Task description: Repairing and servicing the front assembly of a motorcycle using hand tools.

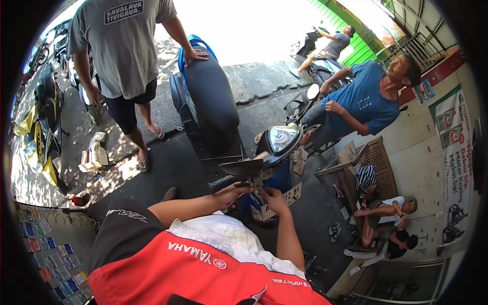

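A blue scooter (300,168) stands before me, with its dash (280,137), black seat (211,91) and license plate (292,190). My left hand (230,194) is curled around metal fittings (260,180) at the near handlebar end, below a dark mirror (241,166). My right hand (272,199) is closed just to the right of these fittings, in front of the plate. What its fingers hold is hidden or too small to tell.
A standing person (117,66) touches the seat at left; another (363,99) is beside the front mirror, and a rider (333,46) is behind. Parked motorcycles (43,127) line the left. Seated people (386,218) occupy a wooden bench (345,165) at right. A cardboard box (94,152) lies left.
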`<control>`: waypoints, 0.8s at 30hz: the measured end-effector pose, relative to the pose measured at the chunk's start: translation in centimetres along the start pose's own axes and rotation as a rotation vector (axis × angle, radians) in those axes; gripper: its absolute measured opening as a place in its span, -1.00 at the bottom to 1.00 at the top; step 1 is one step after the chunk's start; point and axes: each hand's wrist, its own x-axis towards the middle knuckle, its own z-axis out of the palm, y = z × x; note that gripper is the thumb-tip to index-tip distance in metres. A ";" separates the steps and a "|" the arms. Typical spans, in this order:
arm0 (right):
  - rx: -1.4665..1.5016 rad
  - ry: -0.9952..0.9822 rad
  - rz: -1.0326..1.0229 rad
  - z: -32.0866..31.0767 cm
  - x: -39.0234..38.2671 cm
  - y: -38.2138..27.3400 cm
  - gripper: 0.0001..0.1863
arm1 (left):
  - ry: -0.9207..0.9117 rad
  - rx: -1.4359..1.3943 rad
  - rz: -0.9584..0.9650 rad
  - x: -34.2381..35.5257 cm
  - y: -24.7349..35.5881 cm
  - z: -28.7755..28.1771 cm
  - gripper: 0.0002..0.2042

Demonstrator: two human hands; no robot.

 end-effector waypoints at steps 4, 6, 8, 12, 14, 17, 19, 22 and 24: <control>-0.164 0.125 -0.273 -1.0 0.9 -1.1 -0.65 | -0.104 -0.093 0.045 -0.3 0.4 0.3 -0.68; -0.101 0.135 -0.219 0.2 0.4 -0.5 -0.65 | -0.079 -0.121 0.040 -0.2 0.4 0.3 -0.66; -0.020 0.118 -0.055 1.9 -0.5 0.6 -0.63 | -0.040 -0.068 0.092 0.1 0.2 0.1 -0.67; 0.127 0.112 -0.180 6.6 -1.1 3.0 -0.62 | -0.020 -0.067 0.034 0.4 0.0 -0.4 -0.69; 0.236 0.105 -0.115 8.4 -0.6 3.9 -0.63 | -0.003 -0.040 -0.016 0.5 0.0 -0.5 -0.69; 0.294 0.135 -0.163 9.0 -0.8 4.7 -0.63 | -0.019 -0.020 0.019 0.3 0.1 -0.2 -0.69; 0.233 0.194 -0.241 7.7 -1.0 4.5 -0.62 | 0.014 -0.051 -0.008 0.1 0.1 0.2 -0.68; 0.334 0.024 0.100 3.4 -1.4 3.1 -0.64 | 0.007 -0.036 0.051 0.1 0.1 0.7 -0.65; 0.044 0.080 -0.063 1.0 -0.8 1.5 -0.68 | -0.036 -0.048 0.067 0.0 0.1 0.9 -0.66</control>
